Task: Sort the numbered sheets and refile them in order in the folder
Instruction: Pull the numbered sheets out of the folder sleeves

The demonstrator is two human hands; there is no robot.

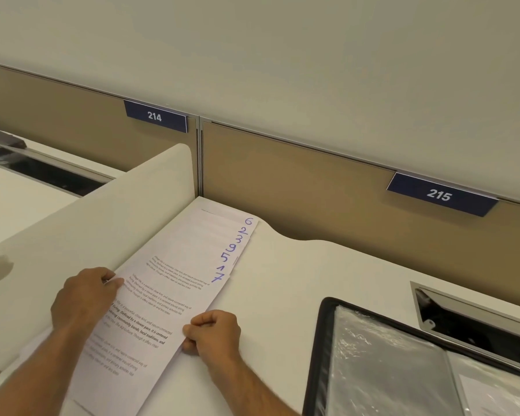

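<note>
white desk: both hands, left hand and right hand, pinch fanned sheets; folder cut off

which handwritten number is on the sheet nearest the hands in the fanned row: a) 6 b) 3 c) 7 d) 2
c: the blue numbers run 6, 2, 3, 9, 5, 1, 7 from the far end of the fanned sheets, so 7 sits nearest the right hand and the left hand, both gripping the sheets' edges.
</note>
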